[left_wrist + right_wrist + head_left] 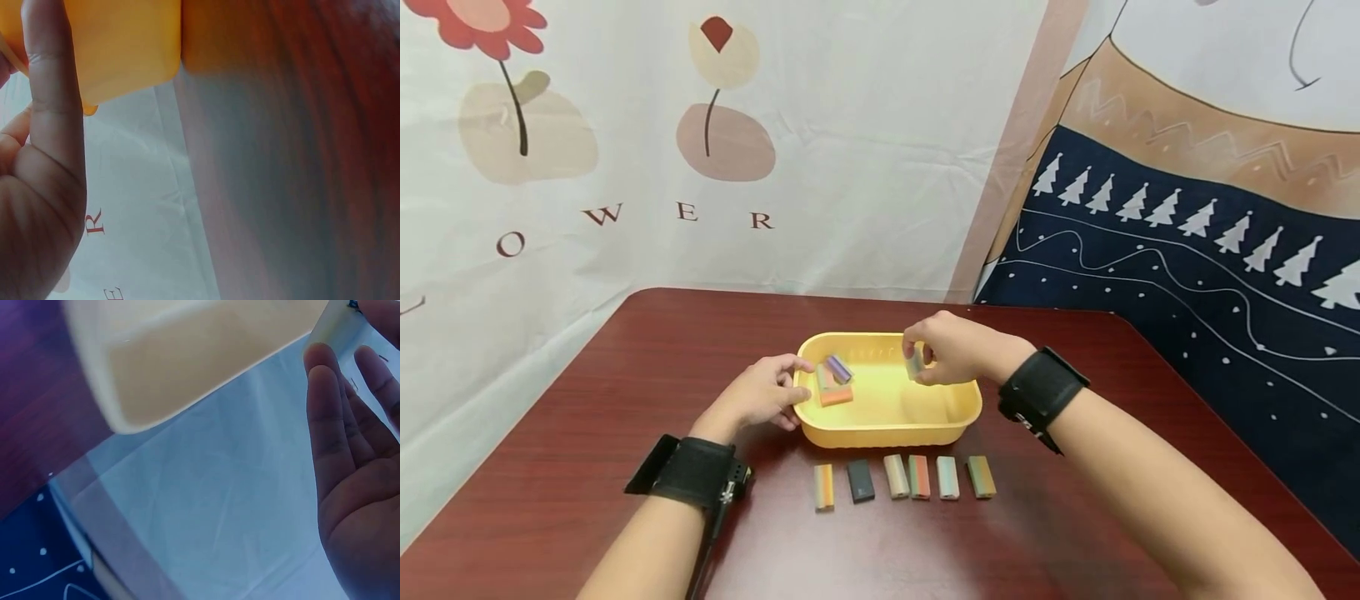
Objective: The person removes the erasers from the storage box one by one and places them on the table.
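A yellow plastic basin (pixel 891 436) stands on the table, and my left hand (pixel 758 393) grips its left rim between thumb and fingers. In the left wrist view, a finger (pixel 53 81) lies along the basin's outer wall (pixel 131 50). Over the right part of the basin, my right hand (pixel 958 348) pinches a small pale block (pixel 913 364). The right wrist view shows this block (pixel 334 328) between thumb and fingertips, with a dark spot at one end. Inside the basin at the left lie several small blocks, among them an orange one (pixel 837 396) and a purple one (pixel 839 369).
In front of the basin, several small blocks stand in a row, from a yellow-striped one (pixel 824 487) and a black one (pixel 861 481) to a green-and-brown one (pixel 981 477). The reddish-brown table (pixel 685 350) ends at a printed cloth (pixel 865 167) behind.
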The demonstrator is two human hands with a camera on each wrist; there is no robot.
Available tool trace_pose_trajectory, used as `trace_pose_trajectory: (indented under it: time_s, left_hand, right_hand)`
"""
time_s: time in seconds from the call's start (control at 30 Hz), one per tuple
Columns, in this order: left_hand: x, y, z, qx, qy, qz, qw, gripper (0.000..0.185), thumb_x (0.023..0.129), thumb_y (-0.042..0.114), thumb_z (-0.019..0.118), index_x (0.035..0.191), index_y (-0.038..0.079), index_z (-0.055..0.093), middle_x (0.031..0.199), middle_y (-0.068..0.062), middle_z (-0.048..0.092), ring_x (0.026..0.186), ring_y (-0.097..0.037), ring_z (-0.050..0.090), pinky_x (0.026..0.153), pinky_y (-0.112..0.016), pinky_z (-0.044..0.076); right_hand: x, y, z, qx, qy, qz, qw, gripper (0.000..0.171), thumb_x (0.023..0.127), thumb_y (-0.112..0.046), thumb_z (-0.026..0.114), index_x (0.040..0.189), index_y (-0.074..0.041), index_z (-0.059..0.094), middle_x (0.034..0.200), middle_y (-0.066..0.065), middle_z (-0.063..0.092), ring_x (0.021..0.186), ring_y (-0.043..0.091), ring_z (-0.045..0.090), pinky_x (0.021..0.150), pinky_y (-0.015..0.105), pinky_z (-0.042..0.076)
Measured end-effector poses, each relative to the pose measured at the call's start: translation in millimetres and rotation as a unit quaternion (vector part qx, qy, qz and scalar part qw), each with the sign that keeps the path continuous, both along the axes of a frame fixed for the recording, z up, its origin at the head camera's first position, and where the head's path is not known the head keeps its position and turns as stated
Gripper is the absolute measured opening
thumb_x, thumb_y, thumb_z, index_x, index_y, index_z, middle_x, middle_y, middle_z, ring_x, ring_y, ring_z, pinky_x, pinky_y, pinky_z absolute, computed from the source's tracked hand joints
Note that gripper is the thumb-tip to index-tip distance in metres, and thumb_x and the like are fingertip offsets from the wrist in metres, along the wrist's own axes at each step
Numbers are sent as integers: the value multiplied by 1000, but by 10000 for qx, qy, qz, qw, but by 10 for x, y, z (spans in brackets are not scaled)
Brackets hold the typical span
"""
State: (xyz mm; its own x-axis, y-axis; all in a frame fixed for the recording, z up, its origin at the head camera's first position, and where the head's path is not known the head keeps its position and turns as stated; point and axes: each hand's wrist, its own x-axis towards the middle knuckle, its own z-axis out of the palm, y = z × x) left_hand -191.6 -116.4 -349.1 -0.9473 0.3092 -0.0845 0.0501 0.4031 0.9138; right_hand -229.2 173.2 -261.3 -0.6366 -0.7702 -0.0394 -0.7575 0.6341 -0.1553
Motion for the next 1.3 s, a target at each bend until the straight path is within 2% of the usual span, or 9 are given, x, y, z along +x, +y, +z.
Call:
trace_pose_trajectory:
  time_s: [0.27, 0.37, 0.5, 0.7, 1.03, 1.3]
  left_hand:
    - [-41, -7, 15, -15, -4, -56, 10000, 41, 91, 0, 61, 130, -5, 49, 73, -13, 52, 57, -22, 63, 56, -38, 59]
    - [-49, -10, 23, -24, 1, -79, 10000, 41, 91, 0, 61, 131, -5, 49, 73, -13, 52, 57, -22, 63, 56, -38, 59]
    - [-52, -26, 31, -52, 6, -100, 9999, 42, 92, 1, 61, 131, -5, 48, 73, -13, 52, 57, -22, 64, 56, -38, 59]
    - [-69, -57, 38, -66, 43, -110, 9999, 42, 92, 1, 61, 132, -5, 48, 74, -13, 52, 58, -23, 64, 56, -37, 59]
    - [-70, -51, 50, -53, 64, -135, 9999, 43, 92, 0, 60, 132, -6, 46, 73, -12, 52, 58, -23, 64, 56, -38, 59]
    - [-64, -9, -11, 6, -26, -187, 9998, 43, 92, 0, 60, 132, -6, 46, 73, -12, 52, 58, -23, 64, 56, -38, 59]
  right_hand:
    - [250, 392, 22, -436, 35, -245, 9987, 22, 80, -15, 79, 97, -11, 66, 86, -4, 61, 73, 13, 60, 64, 24, 53]
    - [338, 520, -1, -558, 24, -309, 9980, 23, 77, -14, 81, 94, -11, 66, 81, -4, 60, 69, 12, 57, 61, 23, 53]
    - [454, 677, -52, -643, -196, -467, 9966, 25, 75, -15, 84, 92, -13, 65, 77, -5, 57, 67, 15, 56, 58, 22, 53]
    - [590, 864, -141, -739, -491, -636, 9940, 24, 75, -13, 83, 89, -17, 65, 82, -8, 58, 69, 14, 58, 60, 23, 54]
    - [686, 1052, -478, -549, -1054, -868, 9891, 24, 73, -11, 84, 83, -19, 64, 85, -7, 56, 69, 14, 57, 57, 23, 54]
    - [722, 1138, -732, -434, -1305, -918, 9862, 25, 71, -10, 84, 79, -18, 62, 83, -6, 54, 64, 5, 53, 55, 23, 52]
